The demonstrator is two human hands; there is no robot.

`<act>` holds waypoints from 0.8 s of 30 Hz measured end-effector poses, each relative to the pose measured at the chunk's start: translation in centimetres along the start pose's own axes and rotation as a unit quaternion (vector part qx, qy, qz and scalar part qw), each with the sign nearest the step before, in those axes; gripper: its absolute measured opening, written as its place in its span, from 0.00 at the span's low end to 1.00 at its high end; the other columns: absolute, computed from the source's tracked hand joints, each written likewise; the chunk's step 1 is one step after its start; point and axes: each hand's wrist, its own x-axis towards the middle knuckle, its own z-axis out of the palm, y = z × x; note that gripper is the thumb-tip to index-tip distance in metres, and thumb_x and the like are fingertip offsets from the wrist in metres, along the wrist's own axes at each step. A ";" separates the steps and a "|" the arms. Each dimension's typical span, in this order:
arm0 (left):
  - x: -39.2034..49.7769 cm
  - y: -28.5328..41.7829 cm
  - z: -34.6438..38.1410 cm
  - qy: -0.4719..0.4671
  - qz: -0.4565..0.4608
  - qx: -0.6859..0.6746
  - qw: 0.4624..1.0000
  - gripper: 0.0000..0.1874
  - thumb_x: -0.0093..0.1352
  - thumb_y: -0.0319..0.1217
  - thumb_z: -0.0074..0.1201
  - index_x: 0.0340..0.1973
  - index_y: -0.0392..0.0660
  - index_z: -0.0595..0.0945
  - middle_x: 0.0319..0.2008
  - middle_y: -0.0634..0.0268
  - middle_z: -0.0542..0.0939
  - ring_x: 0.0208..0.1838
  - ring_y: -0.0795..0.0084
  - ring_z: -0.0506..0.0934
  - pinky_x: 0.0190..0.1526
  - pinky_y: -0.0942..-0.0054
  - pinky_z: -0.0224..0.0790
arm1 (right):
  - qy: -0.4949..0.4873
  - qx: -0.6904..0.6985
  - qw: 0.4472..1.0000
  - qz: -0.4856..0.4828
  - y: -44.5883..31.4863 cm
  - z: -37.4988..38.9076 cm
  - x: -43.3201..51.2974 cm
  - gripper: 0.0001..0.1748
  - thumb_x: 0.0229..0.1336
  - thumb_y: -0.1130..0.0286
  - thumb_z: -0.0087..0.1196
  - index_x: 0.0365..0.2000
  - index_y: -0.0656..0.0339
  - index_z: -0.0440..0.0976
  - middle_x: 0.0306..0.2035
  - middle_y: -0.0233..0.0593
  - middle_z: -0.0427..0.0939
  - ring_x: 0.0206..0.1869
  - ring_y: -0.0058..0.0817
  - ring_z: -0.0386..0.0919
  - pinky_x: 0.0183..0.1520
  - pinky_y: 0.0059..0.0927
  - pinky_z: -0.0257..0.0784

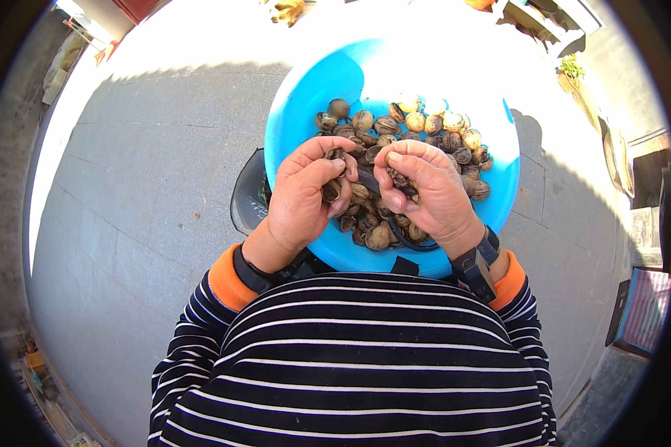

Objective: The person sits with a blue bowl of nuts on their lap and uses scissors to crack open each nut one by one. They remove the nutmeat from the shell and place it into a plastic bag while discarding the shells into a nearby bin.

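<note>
A large blue plastic basin (307, 84) in front of me holds many walnuts (378, 237), some whole and some cracked. Above its near half, my left hand (313, 190) grips dark walnut shell pieces (331, 191) between thumb and fingers. Beside it, apart from it, my right hand (430, 190) is closed on a broken walnut (401, 181), partly hidden by the fingers. Between the hands, a dark tool (367, 179) lies on the walnuts; most of it is covered. A dark curved handle (405, 240) shows at the basin's near side; whether it belongs to that tool I cannot tell.
A dark container (250, 195) stands against the basin's left side on the grey paved floor (145, 167). Strong sunlight washes out the basin's far right part. A green plant (571, 66) is at the upper right, and a striped panel (644, 310) leans at the right edge.
</note>
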 end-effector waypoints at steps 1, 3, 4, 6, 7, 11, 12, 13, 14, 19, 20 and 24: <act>0.0 0.0 0.0 0.002 -0.002 0.001 1.000 0.13 0.69 0.21 0.40 0.48 0.35 0.74 0.31 0.57 0.76 0.17 0.75 0.68 0.17 0.79 0.57 | -0.007 -0.012 1.000 0.002 -0.3 0.3 -0.1 0.09 0.66 0.72 0.48 0.36 0.68 0.75 0.26 0.37 0.76 0.20 0.18 0.70 0.19 0.14 0.58; 0.0 0.0 0.0 0.000 -0.001 0.001 1.000 0.13 0.69 0.21 0.40 0.48 0.35 0.74 0.31 0.57 0.76 0.17 0.75 0.68 0.18 0.79 0.57 | -0.011 -0.038 0.999 -0.006 -1.5 1.6 -0.5 0.09 0.66 0.72 0.49 0.36 0.68 0.75 0.26 0.37 0.76 0.20 0.17 0.69 0.20 0.14 0.59; 0.0 0.0 0.0 -0.004 -0.002 0.000 1.000 0.13 0.69 0.21 0.40 0.48 0.35 0.74 0.31 0.56 0.76 0.17 0.75 0.68 0.18 0.79 0.57 | -0.061 -0.057 0.996 -0.017 -2.5 2.5 -1.0 0.09 0.65 0.72 0.50 0.35 0.68 0.75 0.25 0.38 0.76 0.20 0.16 0.69 0.20 0.14 0.60; 0.1 0.0 0.0 -0.015 -0.001 -0.005 1.000 0.13 0.69 0.21 0.40 0.48 0.35 0.74 0.32 0.56 0.76 0.17 0.75 0.68 0.18 0.79 0.58 | -0.125 -0.156 0.979 -0.038 -5.5 4.4 -2.6 0.07 0.61 0.72 0.54 0.32 0.67 0.75 0.24 0.36 0.77 0.20 0.15 0.70 0.22 0.14 0.64; 0.1 0.0 0.0 -0.006 -0.001 -0.006 1.000 0.13 0.69 0.21 0.40 0.48 0.35 0.74 0.32 0.56 0.76 0.17 0.75 0.68 0.18 0.79 0.58 | -0.105 -0.308 0.945 -0.045 -6.9 5.7 -4.3 0.05 0.57 0.73 0.57 0.28 0.65 0.77 0.21 0.36 0.77 0.20 0.16 0.72 0.23 0.17 0.66; -0.1 0.0 0.0 0.007 0.011 -0.010 1.000 0.14 0.69 0.22 0.39 0.49 0.35 0.74 0.33 0.55 0.76 0.17 0.75 0.68 0.19 0.78 0.58 | -0.330 -0.224 0.897 -0.190 -8.1 10.1 -6.6 0.08 0.52 0.79 0.63 0.30 0.75 0.77 0.24 0.50 0.78 0.17 0.28 0.73 0.16 0.24 0.63; -0.1 0.1 0.0 0.007 0.010 -0.011 1.000 0.14 0.70 0.22 0.39 0.49 0.35 0.74 0.33 0.56 0.76 0.17 0.75 0.68 0.19 0.78 0.59 | -0.322 -0.195 0.888 -0.265 -7.2 11.0 -6.8 0.09 0.51 0.80 0.64 0.31 0.78 0.77 0.24 0.53 0.78 0.17 0.31 0.74 0.15 0.26 0.62; -0.1 0.1 0.0 0.005 0.013 -0.013 1.000 0.14 0.70 0.22 0.38 0.49 0.35 0.74 0.33 0.56 0.76 0.17 0.75 0.68 0.19 0.78 0.59 | -0.299 -0.165 0.887 -0.310 -6.7 11.5 -6.8 0.08 0.51 0.80 0.63 0.30 0.77 0.78 0.24 0.52 0.78 0.16 0.31 0.73 0.15 0.26 0.62; -0.1 0.0 0.0 0.002 0.016 -0.023 1.000 0.14 0.70 0.22 0.38 0.49 0.35 0.74 0.32 0.56 0.76 0.17 0.76 0.68 0.19 0.78 0.58 | -0.272 -0.137 0.885 -0.352 -6.1 11.8 -6.8 0.07 0.51 0.80 0.62 0.29 0.77 0.78 0.23 0.51 0.77 0.16 0.30 0.73 0.14 0.26 0.62; -0.1 0.1 0.0 0.005 0.021 -0.059 0.998 0.12 0.71 0.23 0.41 0.47 0.37 0.75 0.32 0.56 0.76 0.17 0.76 0.68 0.18 0.79 0.57 | -0.385 -0.150 0.886 -0.211 -7.3 8.8 -6.1 0.10 0.52 0.79 0.64 0.32 0.78 0.77 0.24 0.54 0.78 0.16 0.30 0.73 0.14 0.25 0.60; -0.2 0.1 0.0 0.001 0.023 -0.055 0.998 0.11 0.71 0.24 0.42 0.48 0.37 0.75 0.31 0.57 0.76 0.17 0.76 0.67 0.19 0.79 0.57 | -0.353 -0.198 0.884 -0.232 -7.4 7.9 -5.8 0.11 0.53 0.76 0.65 0.32 0.76 0.77 0.24 0.52 0.78 0.15 0.29 0.72 0.14 0.24 0.59; -0.2 0.1 -0.3 -0.006 0.028 -0.027 0.999 0.10 0.72 0.26 0.45 0.47 0.39 0.75 0.29 0.59 0.76 0.17 0.77 0.65 0.20 0.79 0.57 | -0.019 -0.317 0.933 -0.171 -6.2 4.1 -2.2 0.11 0.57 0.71 0.62 0.24 0.67 0.76 0.19 0.32 0.74 0.17 0.14 0.69 0.20 0.18 0.62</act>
